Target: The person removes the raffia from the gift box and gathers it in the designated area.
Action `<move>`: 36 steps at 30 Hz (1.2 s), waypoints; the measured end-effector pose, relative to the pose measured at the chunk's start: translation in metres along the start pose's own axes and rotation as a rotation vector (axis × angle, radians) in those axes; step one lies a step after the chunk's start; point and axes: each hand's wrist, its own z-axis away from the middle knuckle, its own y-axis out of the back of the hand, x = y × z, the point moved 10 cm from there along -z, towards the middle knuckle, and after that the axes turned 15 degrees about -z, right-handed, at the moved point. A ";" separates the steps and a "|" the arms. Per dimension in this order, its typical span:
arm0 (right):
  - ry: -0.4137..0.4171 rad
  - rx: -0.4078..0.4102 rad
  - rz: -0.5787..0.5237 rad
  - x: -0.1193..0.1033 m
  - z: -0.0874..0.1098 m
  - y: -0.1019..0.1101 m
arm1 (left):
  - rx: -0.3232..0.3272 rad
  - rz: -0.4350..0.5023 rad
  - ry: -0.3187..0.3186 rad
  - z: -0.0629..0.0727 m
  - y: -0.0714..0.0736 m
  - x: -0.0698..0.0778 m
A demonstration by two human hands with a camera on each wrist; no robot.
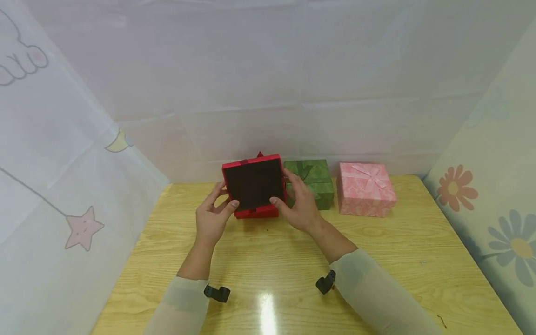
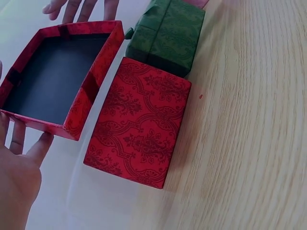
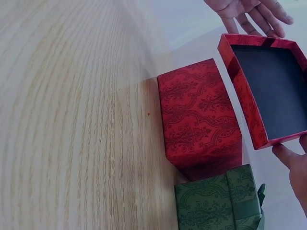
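Note:
A red gift box lid point(image 1: 254, 184) is held up between both hands, tilted so that its black inside faces me. My left hand point(image 1: 211, 217) grips its left edge, the thumb at the lower left corner. On the opposite side my right hand point(image 1: 302, 207) holds the right edge, with the thumb near the lower right corner. Dark red ribbon crosses the lid's rim, and a ribbon tip point(image 1: 260, 154) pokes up behind it. The red patterned box base point(image 2: 139, 124) stands on the table below and behind the lid, mostly hidden by it in the head view.
Close to the right of the red base stands a green gift box point(image 1: 322, 186) with a green bow. Farther right is a pink gift box point(image 1: 366, 190) with a pink bow. All stand along the back of the wooden table point(image 1: 251, 260), before a pale cloth backdrop point(image 1: 251, 83).

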 end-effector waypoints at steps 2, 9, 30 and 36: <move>-0.014 -0.004 0.008 0.001 0.001 0.000 | -0.002 0.003 0.005 0.001 0.001 0.000; 0.004 -0.021 0.048 -0.001 0.002 -0.002 | -0.038 -0.009 0.032 0.005 0.003 -0.004; -0.160 -0.143 0.025 0.016 0.010 -0.009 | -0.257 0.176 0.070 0.018 0.006 -0.010; -0.206 -0.182 0.014 0.019 0.014 -0.013 | -0.264 0.156 0.067 0.020 0.009 -0.011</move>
